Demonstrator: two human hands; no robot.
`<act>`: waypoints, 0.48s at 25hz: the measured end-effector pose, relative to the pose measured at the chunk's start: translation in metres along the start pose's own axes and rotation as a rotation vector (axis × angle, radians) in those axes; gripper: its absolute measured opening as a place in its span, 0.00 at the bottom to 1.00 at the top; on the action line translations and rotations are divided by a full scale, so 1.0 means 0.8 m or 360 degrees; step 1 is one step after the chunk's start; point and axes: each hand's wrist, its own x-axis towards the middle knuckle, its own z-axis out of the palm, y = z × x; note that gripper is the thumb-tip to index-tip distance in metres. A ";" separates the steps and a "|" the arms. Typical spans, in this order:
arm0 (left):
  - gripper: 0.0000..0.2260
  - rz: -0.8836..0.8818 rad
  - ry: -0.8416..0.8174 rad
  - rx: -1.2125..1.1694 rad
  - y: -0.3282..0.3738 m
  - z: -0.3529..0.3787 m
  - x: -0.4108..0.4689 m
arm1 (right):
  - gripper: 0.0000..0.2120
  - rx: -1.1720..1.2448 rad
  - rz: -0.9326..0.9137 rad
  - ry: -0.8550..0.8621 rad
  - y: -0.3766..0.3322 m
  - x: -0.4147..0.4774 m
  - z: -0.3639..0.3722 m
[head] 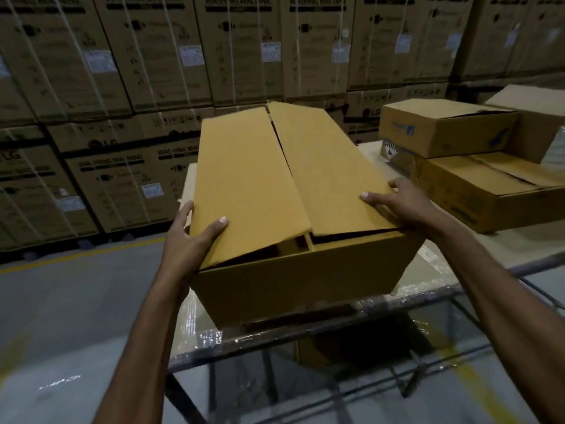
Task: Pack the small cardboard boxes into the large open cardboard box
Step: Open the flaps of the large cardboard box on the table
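**Head view, 1 of 1**

- Large box (299,270): stands on the near end of the table (452,258). Both top flaps are folded almost shut. The left flap (247,185) and right flap (330,166) meet along a narrow centre seam and stand slightly raised at the near end.
- Left hand (189,243): its grip is closed on the large box at the near left corner, thumb on top of the left flap, fingers along the side wall.
- Right hand (400,203): lies on the right flap near its outer edge, thumb flat. I cannot tell whether the fingers hook over the edge.
- Small boxes: 2 in view, the upper box (443,130) stacked on the lower box (489,191), on the table well to the right, outside the large box.
- Progress (judged): at or near closing, though 2 boxes remain unpacked.
- Hidden: the contents. The near gap shows only darkness and a cardboard strip. A carton at the far right is cut off. The washing-machine cartons (122,71) behind are blurred.
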 end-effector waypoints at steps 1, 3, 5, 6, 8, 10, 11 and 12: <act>0.39 -0.0012 0.0002 0.0000 0.005 0.017 -0.004 | 0.45 0.0024 -0.0009 -0.0061 0.012 0.015 -0.011; 0.37 -0.0035 0.0007 0.0053 0.017 0.045 -0.004 | 0.47 0.0059 0.0004 -0.0138 0.027 0.041 -0.029; 0.35 -0.0071 0.0005 0.0087 0.028 0.063 0.006 | 0.45 0.0059 0.0010 -0.0169 0.038 0.063 -0.032; 0.34 -0.0080 -0.0001 0.0092 0.031 0.070 0.012 | 0.43 0.0052 0.0010 -0.0175 0.045 0.072 -0.029; 0.34 -0.0078 -0.0019 0.0121 0.035 0.083 0.027 | 0.40 0.0036 0.0028 -0.0148 0.054 0.090 -0.026; 0.35 -0.0089 -0.0039 0.0131 0.033 0.092 0.041 | 0.40 0.0014 0.0047 -0.0147 0.061 0.107 -0.025; 0.35 -0.0093 -0.0049 0.0127 0.029 0.097 0.050 | 0.41 -0.0002 0.0050 -0.0165 0.062 0.115 -0.026; 0.36 -0.0099 -0.0064 0.0145 0.024 0.103 0.057 | 0.42 -0.0021 0.0070 -0.0175 0.065 0.123 -0.026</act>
